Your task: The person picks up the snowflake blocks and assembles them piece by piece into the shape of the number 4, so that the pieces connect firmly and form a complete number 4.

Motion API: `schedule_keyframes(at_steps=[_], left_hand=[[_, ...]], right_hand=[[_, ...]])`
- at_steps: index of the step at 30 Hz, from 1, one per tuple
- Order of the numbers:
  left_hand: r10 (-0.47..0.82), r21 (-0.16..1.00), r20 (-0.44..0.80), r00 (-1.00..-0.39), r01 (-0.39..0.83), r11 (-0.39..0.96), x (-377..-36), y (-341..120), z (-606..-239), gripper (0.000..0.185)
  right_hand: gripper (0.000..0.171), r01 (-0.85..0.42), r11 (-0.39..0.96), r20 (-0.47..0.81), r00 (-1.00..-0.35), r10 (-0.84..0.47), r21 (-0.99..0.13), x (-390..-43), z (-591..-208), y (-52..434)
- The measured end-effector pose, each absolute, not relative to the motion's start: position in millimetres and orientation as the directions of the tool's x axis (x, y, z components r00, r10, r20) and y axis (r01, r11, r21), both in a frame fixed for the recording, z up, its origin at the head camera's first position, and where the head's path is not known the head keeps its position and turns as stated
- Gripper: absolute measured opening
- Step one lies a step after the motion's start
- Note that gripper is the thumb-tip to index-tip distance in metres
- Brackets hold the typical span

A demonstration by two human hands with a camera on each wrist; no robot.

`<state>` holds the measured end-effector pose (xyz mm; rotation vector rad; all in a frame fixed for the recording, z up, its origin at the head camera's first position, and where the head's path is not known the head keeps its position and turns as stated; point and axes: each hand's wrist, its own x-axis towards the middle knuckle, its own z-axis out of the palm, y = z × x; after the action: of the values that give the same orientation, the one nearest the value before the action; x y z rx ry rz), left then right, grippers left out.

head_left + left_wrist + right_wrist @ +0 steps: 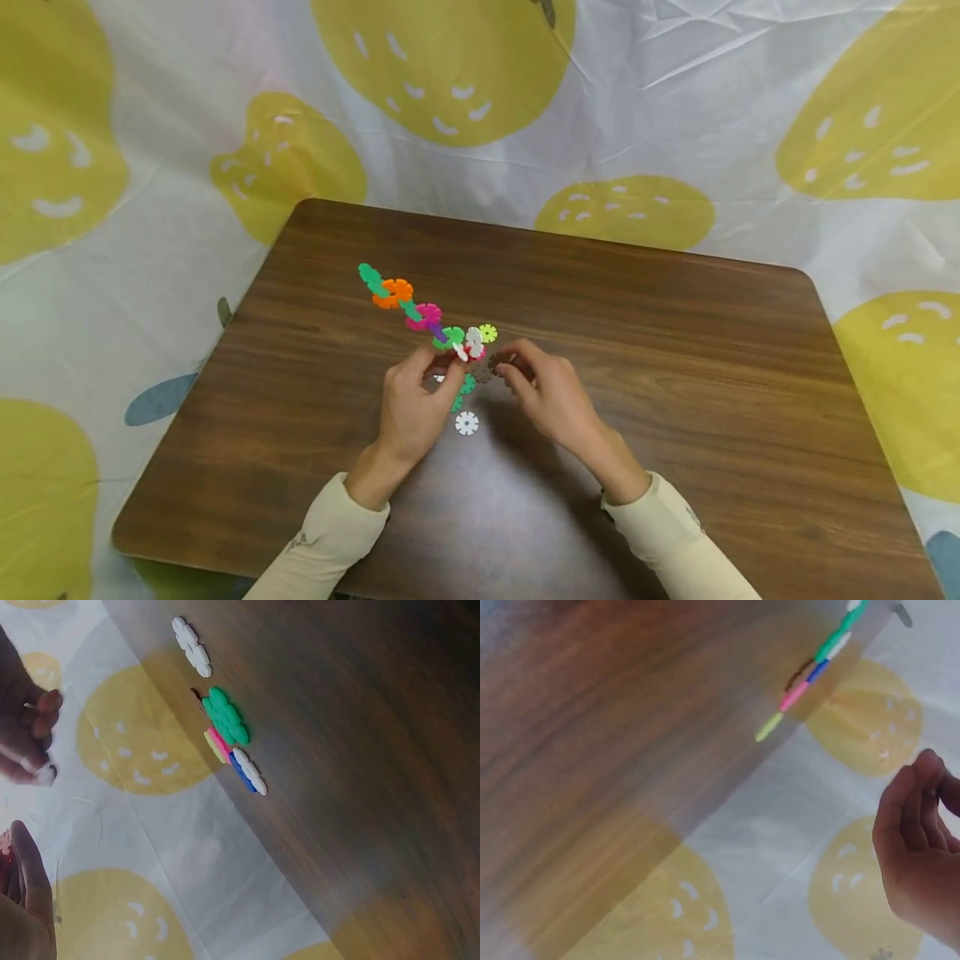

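Note:
My left hand (420,400) pinches the near end of a chain of slotted plastic discs, just above the table. The chain slants up to the far left, with a teal disc (369,277) at its tip, then an orange disc (393,292), a magenta disc (424,316), and a bright green disc (452,337). White discs (474,342) and a bit of red show by the left fingertips. My right hand (551,392) is close to the right, thumb and fingertips pinching a dark brown disc (493,362). In the right wrist view the left hand's red piece is hidden.
Loose discs lie on the wooden table (675,375) under the hands: a white disc (467,423), a green disc (225,716), a yellow disc (487,333), a pink disc (795,696), a blue disc (817,671). A patterned cloth (675,108) hangs behind the table.

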<state>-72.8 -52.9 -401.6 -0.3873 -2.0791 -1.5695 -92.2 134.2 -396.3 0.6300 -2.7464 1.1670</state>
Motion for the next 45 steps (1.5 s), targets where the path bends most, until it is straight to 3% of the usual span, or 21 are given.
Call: schedule_keyframes(at_steps=[11, 23, 45], left_hand=[[-0.060, 0.804, 0.548, -0.834, 0.506, 0.312, -71.6, -50.1, -403.8, 0.012], [-0.032, 0.794, 0.557, -0.830, 0.521, 0.312, -71.2, -47.4, -405.0, 0.010], [-0.013, 0.792, 0.552, -0.834, 0.519, 0.322, -70.6, -45.8, -402.2, 0.005]], right_hand=[[0.019, -0.463, 0.549, 0.396, -0.885, -0.244, -0.696, -86.7, -370.4, 137.1], [0.019, -0.557, 0.507, 0.519, -0.823, -0.230, -0.658, -86.3, -360.2, 132.8], [0.017, -0.602, 0.448, 0.562, -0.793, -0.236, -0.661, -89.4, -355.0, 123.9]])
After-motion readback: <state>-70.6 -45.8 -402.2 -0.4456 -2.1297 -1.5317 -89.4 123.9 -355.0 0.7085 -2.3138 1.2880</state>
